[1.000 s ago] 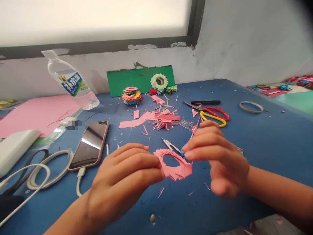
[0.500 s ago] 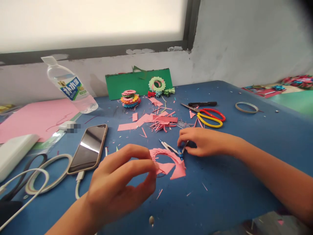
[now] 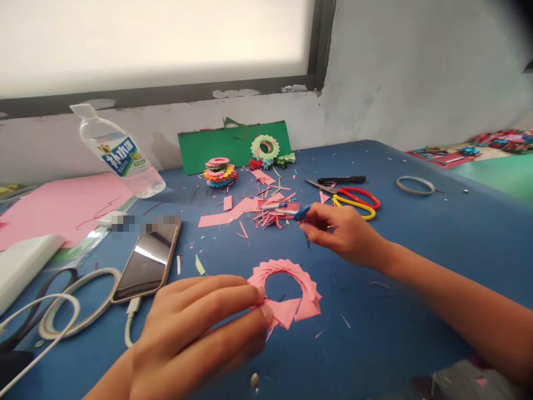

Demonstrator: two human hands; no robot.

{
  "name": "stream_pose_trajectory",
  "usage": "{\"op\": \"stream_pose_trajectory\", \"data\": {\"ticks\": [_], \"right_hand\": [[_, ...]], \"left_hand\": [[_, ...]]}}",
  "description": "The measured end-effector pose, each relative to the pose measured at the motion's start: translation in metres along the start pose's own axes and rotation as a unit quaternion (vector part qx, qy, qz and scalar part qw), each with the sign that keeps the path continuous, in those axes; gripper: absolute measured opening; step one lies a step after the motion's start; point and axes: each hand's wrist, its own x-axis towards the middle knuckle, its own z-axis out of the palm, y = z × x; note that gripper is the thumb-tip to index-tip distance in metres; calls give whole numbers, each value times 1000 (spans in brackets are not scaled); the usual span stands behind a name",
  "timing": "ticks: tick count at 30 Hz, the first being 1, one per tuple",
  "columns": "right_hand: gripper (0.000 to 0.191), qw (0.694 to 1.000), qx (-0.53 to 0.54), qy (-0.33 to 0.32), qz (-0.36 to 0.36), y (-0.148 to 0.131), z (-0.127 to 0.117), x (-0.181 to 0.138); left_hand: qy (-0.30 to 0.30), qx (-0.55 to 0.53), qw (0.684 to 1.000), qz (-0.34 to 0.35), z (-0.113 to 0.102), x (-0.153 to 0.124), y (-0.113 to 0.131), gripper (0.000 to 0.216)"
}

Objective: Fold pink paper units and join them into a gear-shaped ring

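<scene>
My left hand [image 3: 204, 328] pinches the left edge of a pink folded-paper ring [image 3: 308, 289], its fingers laid over the paper. The ring has a zigzag outer edge and a slit at its lower front. My right hand [image 3: 345, 230] is closed on a drawing compass [image 3: 302, 213] with a blue head. The compass's white legs point left, above the pink paper scraps [image 3: 245, 208]. Scissors [image 3: 353, 201] with one red and one yellow handle lie just behind my right hand.
A black pen [image 3: 341, 180] and a roll of tape [image 3: 415, 185] lie at the back right. Finished paper rings [image 3: 220, 172] stand by a green board [image 3: 208, 145]. On the left are a phone [image 3: 150, 258], a cable [image 3: 54, 319], a water bottle [image 3: 129, 155] and a white power bank [image 3: 33, 266].
My right hand has lifted the compass off the table and away from the ring, up and left over the scraps. My left fingers have flattened onto the ring, which now shows more fully.
</scene>
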Motion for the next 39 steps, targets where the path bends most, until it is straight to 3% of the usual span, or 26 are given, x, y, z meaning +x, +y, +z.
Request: {"op": "stream_pose_trajectory", "data": {"ticks": [4,8,11,14,16,18,25,31,39], "right_hand": [[6,950,264,169,15,-24,-3,-8],[12,905,367,216,26,-40,-8,-17],[15,880,423,214,38,-44,-14,-20],[14,871,475,112,53,-48,-18,-23],[14,873,483,47,50,-52,-18,-26],[16,881,470,26,45,-57,-16,-30],[20,897,437,57,33,-59,-11,-32],[22,916,396,46,28,-58,-14,-30],[23,925,370,75,33,-63,-13,-32]], "left_hand": [[-29,-13,999,-5,-5,-2,5,21],[-6,-15,999,-33,-4,0,9,14],[2,-14,1000,-26,-2,4,6,9],[3,-24,1000,9,1,6,2,9],[12,-17,1000,17,2,5,-1,11],[21,3,1000,12,3,3,-3,14],[18,7,1000,16,0,2,-3,15],[3,26,1000,-4,-3,4,2,11],[-13,-7,998,-64,-4,6,3,9]]}}
